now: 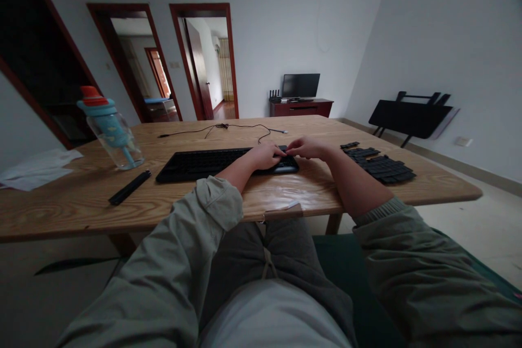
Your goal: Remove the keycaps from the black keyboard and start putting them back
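A black keyboard lies on the wooden table in front of me. Both hands meet at its far right end. My left hand rests over the keys, its fingers closed together and pointing right; whatever they may hold is too small to make out. From the right side my right hand reaches in, thumb and fingers pinched at the keyboard's upper right corner. Anything inside that pinch is hidden. Right of my right forearm, many loose black keycaps are laid out in rows on the table.
A clear water bottle with a blue and red lid stands at left, near white tissues and a slim black bar. A thin black cable runs behind the keyboard. Clear tape covers the table's front edge.
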A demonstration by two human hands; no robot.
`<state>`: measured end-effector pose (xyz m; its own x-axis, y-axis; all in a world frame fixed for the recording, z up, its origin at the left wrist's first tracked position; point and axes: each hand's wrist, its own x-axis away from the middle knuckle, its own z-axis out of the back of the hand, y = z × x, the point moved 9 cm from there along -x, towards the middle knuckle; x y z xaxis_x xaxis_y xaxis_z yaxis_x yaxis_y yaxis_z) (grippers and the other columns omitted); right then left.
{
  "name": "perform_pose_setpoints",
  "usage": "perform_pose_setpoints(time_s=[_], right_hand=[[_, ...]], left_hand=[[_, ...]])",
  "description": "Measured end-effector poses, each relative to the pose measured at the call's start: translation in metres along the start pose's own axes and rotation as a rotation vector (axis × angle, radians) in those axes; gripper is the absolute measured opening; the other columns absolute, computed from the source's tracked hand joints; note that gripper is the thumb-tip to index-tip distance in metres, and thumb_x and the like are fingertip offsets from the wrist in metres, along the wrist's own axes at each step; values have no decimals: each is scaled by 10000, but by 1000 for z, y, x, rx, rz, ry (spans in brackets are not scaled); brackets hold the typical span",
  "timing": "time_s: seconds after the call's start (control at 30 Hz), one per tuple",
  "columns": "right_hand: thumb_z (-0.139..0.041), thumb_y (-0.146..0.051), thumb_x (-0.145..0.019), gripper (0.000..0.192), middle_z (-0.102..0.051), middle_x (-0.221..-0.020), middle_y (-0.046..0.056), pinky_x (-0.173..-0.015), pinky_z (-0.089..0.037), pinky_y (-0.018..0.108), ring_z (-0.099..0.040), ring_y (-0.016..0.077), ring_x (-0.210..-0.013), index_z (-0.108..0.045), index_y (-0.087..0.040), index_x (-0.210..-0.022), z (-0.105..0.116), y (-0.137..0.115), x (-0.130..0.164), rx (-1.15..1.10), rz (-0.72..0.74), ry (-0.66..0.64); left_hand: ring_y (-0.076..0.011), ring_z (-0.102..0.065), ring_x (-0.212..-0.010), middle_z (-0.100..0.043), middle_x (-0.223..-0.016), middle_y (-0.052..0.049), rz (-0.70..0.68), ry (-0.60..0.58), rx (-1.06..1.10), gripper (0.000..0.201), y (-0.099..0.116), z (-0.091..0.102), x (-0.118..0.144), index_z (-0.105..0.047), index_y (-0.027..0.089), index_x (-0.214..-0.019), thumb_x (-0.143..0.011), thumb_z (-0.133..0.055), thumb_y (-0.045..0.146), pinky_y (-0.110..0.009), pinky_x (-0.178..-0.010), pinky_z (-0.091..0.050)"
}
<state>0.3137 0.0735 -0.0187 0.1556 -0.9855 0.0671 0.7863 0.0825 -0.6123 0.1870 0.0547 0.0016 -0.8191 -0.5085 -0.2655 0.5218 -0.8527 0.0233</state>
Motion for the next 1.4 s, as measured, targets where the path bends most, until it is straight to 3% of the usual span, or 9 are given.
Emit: perform_pose_setpoints(time_s=[0.13, 0.4, 0.6, 0.9, 1.4], right_hand=[[-702, -424, -857, 313, -628, -817, 25, -496, -348, 227, -449, 81, -564, -714, -183, -1056, -1, 2, -1, -50, 12, -6], [-692, -381, -881, 290, -594, -751, 10, -509, -381, 217, -461, 93, -585, -703, -167, -1078, -5, 6, -5, -113, 36, -24], [-733, -406, -846, 315, -626, -814, 18, -534, -402, 215, -484, 95, -620, -698, -174, -1056, -5, 7, -5, -135, 58, -6], [-710, -446, -846, 333, -525, -689, -33, -525, -341, 217, -414, 84, -577, -679, -180, -1044, -5, 9, -5, -190, 33, -14], [-685, -447, -851, 342, -605, -764, 6, -565, -369, 215, -465, 103, -631, -689, -165, -1043, -5, 3, -6, -98, 67, 23]], left_hand=[[-192, -659, -1096, -738, -1216, -41, -1, -4, -1, 390, -4, 3, 3, -739, 250, -1238, -925, -506, 242, -270, -1002, -477], [-201, -660, -1110, -746, -1206, -47, 126, 9, 5, 384, -28, 11, 13, -744, 226, -1223, -905, -530, 240, -274, -1003, -481], [-201, -670, -1096, -747, -1208, -52, 121, 6, 46, 383, -24, 11, 16, -741, 209, -1225, -918, -515, 244, -275, -992, -489], [-192, -686, -1038, -760, -1172, -40, 116, 25, 80, 368, -31, 7, 14, -747, 220, -1207, -919, -524, 273, -270, -948, -512], [-186, -685, -1039, -758, -1174, -42, 128, 26, 122, 368, -33, 7, 15, -742, 213, -1207, -907, -534, 259, -272, -952, -509]])
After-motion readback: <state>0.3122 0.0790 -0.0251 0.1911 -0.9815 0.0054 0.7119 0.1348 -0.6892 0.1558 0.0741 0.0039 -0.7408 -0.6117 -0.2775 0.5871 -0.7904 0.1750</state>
